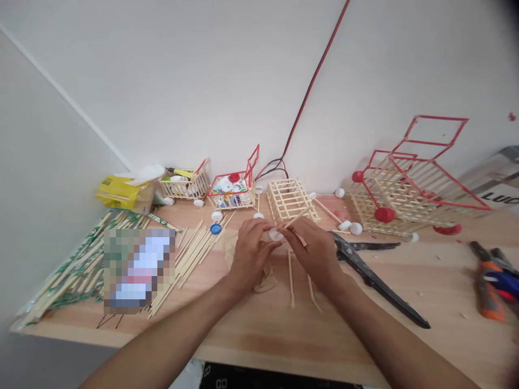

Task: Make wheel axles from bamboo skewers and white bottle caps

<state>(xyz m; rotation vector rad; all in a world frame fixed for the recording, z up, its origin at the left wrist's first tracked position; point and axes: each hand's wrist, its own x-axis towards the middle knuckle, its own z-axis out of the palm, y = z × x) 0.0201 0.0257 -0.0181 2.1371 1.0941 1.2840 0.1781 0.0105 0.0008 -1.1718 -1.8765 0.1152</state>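
Note:
Over the middle of the table, my left hand (252, 251) pinches a white bottle cap (276, 234) between thumb and fingers. My right hand (315, 249) is closed on a thin wooden stick (299, 216), its lower end at the cap; whether it sits inside the cap I cannot tell. Just beyond the hands stands a small slatted basket of sticks (290, 193). Two loose sticks (291, 281) lie under my right hand. To the right, several white caps (344, 225) are joined to sticks as wheels. Partly under my left hand is a thin tan piece (232, 249).
At the back left stand two small stick carts (184, 186) (231, 192), one filled with caps. A larger red-trimmed cart (401, 189) stands right. Black cutters (381, 281) and orange-handled pliers (488, 286) lie at right. Bundled chopsticks (77, 265) and a pixelated item (140, 270) lie left.

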